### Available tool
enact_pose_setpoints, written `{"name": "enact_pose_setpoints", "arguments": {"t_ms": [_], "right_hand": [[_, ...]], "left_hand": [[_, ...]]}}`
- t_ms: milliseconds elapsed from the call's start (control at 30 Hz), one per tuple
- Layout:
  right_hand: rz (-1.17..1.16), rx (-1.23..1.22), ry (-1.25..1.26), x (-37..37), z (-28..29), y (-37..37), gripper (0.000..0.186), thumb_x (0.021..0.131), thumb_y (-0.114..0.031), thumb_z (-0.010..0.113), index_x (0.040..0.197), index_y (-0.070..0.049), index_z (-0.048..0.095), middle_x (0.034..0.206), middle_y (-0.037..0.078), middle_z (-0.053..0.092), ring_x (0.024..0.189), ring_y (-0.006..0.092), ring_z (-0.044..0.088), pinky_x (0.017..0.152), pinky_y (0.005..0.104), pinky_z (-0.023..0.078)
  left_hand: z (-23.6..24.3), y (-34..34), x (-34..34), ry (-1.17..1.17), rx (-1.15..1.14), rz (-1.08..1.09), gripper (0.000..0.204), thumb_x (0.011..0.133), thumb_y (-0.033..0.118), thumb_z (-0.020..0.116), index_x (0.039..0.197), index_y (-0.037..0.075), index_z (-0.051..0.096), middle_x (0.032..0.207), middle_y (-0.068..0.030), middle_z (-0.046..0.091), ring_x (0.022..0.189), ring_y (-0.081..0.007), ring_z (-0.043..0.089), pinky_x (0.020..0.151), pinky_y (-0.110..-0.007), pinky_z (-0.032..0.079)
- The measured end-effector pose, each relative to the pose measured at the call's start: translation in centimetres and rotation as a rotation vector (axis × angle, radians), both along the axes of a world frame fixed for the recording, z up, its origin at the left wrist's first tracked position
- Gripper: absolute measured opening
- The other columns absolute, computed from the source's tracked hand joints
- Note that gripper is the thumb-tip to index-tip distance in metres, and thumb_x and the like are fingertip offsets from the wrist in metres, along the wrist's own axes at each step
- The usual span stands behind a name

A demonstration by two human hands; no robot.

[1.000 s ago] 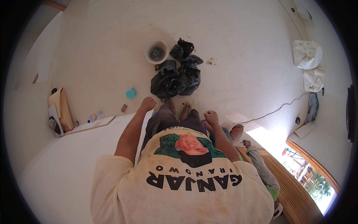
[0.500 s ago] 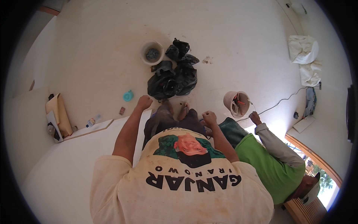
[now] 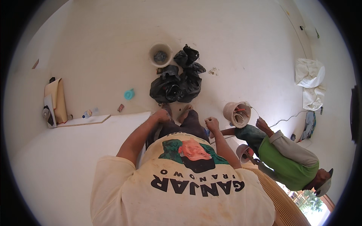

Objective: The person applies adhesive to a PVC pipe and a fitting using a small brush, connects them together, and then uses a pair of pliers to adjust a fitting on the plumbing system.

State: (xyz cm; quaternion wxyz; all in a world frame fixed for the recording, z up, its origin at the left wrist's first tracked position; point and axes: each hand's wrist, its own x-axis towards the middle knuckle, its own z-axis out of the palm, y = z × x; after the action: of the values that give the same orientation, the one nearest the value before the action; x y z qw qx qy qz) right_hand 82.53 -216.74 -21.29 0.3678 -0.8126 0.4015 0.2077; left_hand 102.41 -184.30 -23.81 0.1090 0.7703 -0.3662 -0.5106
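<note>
My left hand (image 3: 163, 114) hangs low in front of my left thigh, its fingers curled in, and I see nothing in it. To its right my right hand (image 3: 212, 123) is closed in a loose fist beside my right leg, also with nothing visible in it. Just beyond my feet several black plastic bags (image 3: 191, 84) sit bunched on the floor. Behind them, slightly left, stands a pale bucket (image 3: 150, 56) with dark grey contents. Neither hand touches the bags or the bucket.
At right, a person in a green vest (image 3: 286, 162) stands near a bucket of tools (image 3: 229, 113) and a second bucket (image 3: 240, 150). White sacks (image 3: 310, 73) and a cable (image 3: 288, 119) lie farther right. At left are a turquoise round item (image 3: 129, 94), a plastic bottle (image 3: 87, 113) and a folded brown sheet (image 3: 59, 100).
My left hand has moved right and down, closer to my leg. My right hand has shifted slightly down. The person in green has moved lower and right in view, and a second bucket now shows.
</note>
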Motion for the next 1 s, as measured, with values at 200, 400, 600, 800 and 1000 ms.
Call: {"name": "enact_pose_setpoints", "arguments": {"t_ms": [200,400,600,800,1000], "right_hand": [[0.136,0.015,0.013,2.6,2.2,-2.9,0.024,0.079,-0.022,0.064,0.085,-0.001,0.071,0.076,0.013,0.07,0.067,0.0202,0.067,0.068,0.0339,0.054],[0.389,0.094,0.137,5.4,3.8,-8.3,0.031,0.079,-0.028,0.064,0.098,-0.005,0.07,0.094,0.017,0.07,0.09,0.0288,0.067,0.084,0.0387,0.051],[0.897,0.133,0.216,8.8,4.4,-14.3,0.041,0.082,-0.031,0.064,0.116,-0.008,0.063,0.115,0.017,0.062,0.111,0.0339,0.056,0.097,0.0423,0.044],[1.28,0.192,0.254,8.0,3.6,-19.3,0.034,0.083,-0.031,0.063,0.111,-0.01,0.065,0.114,0.015,0.061,0.111,0.0353,0.054,0.096,0.0435,0.045],[1.334,0.293,0.307,10.0,7.5,-20.8,0.026,0.083,-0.031,0.06,0.092,-0.007,0.066,0.087,0.016,0.066,0.087,0.0328,0.063,0.078,0.044,0.048]], "left_hand": [[5.6,-4.3,-4.9,0.114,0.127,0.038,0.046,0.083,0.037,0.06,0.119,0.009,0.065,0.124,-0.0217,0.058,0.121,-0.0402,0.05,0.103,-0.053,0.037],[5.2,-11.0,-6.8,0.115,0.184,0.123,0.035,0.081,0.021,0.054,0.109,0.006,0.068,0.117,-0.0215,0.061,0.117,-0.0383,0.054,0.097,-0.052,0.043],[7.4,-19.4,-9.5,0.043,0.118,0.501,0.032,0.079,0.022,0.051,0.097,0.001,0.068,0.106,-0.0227,0.065,0.102,-0.038,0.061,0.09,-0.049,0.047],[9.5,-24.7,-13.4,0.104,0.042,0.908,0.031,0.08,0.025,0.049,0.083,-0.001,0.065,0.088,-0.0251,0.064,0.09,-0.0367,0.064,0.079,-0.045,0.048],[13.2,-26.7,-16.4,0.497,-0.26,1.092,0.029,0.081,0.022,0.051,0.08,-0.005,0.061,0.074,-0.0203,0.059,0.068,-0.03,0.056,0.068,-0.041,0.043]]}}
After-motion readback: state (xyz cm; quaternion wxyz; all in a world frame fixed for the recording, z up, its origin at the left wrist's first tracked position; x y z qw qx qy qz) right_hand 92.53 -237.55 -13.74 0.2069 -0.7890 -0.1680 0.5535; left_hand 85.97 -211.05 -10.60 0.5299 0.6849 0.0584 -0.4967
